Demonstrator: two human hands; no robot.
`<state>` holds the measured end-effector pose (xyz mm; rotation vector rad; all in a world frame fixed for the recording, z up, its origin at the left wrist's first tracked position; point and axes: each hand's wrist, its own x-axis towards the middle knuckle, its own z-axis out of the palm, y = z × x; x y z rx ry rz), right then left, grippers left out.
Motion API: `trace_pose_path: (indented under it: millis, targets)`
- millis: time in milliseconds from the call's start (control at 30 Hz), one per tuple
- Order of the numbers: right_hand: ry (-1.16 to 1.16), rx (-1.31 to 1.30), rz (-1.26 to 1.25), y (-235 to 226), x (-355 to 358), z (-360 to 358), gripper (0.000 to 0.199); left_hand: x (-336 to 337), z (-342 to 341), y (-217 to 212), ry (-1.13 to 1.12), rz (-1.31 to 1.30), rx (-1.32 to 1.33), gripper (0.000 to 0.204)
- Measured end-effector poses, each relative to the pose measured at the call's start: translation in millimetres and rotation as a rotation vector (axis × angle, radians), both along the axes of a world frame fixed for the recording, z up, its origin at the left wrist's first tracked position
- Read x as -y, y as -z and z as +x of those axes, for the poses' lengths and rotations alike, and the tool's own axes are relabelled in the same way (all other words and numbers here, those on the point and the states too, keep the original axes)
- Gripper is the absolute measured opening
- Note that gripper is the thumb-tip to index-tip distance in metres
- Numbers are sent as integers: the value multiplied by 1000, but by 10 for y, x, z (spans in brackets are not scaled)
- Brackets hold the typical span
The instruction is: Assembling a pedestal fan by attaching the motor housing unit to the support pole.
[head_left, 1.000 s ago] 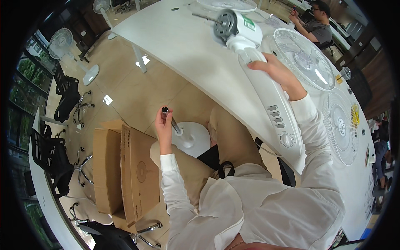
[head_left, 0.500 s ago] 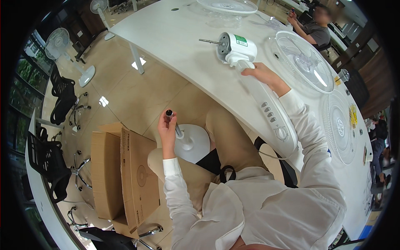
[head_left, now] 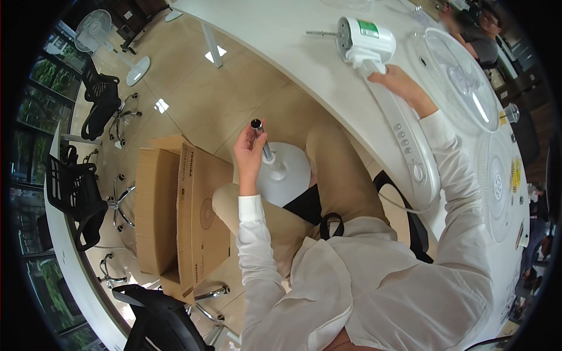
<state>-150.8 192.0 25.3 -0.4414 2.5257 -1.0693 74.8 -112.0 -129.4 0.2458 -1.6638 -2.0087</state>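
Note:
My left hand (head_left: 250,155) is closed around the upper part of a chrome pole (head_left: 267,152), just below its dark open top end. The pole rises from a round white fan base (head_left: 287,181) on the floor by my legs. At the table, my right hand (head_left: 404,89) grips the neck of a white fan body (head_left: 389,108), just under the motor housing (head_left: 377,44). A bare metal shaft sticks out of the motor toward the left. Lower on the body are several grey buttons and a round dial (head_left: 418,173). A cord trails from its lower end.
On the white table (head_left: 293,38) lie a round fan grille with clear blades (head_left: 462,79) and another white grille (head_left: 496,187). An opened cardboard box (head_left: 202,216) stands left of my legs. Beyond are black chairs (head_left: 79,187), a standing fan (head_left: 93,29) and a seated person (head_left: 480,35).
The view has shifted, so most things sit higher and farther right in the picture. Both hands keep the same hold on the pole and the fan body.

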Motion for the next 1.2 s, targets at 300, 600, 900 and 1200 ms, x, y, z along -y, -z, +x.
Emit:
trace_pose_path:
  millis: [300, 600, 900, 1200]
  targets:
    - [-75, -251, 363, -110, -2, -12, 69, -96, -2, -27, -37, -35, -13, 39]
    - [-171, -530, 792, -352, 134, 62, 65, -50, -75, 593, -128, -277, 23, 39]
    - [-458, -400, 374, 135, 2174, 323, 37, 107, -14, 1300, -156, -692, 328, 49]
    - [-239, 446, 280, 3018, 2463, 735, 19, 109, 344, 1631, -67, -646, 541, 56]
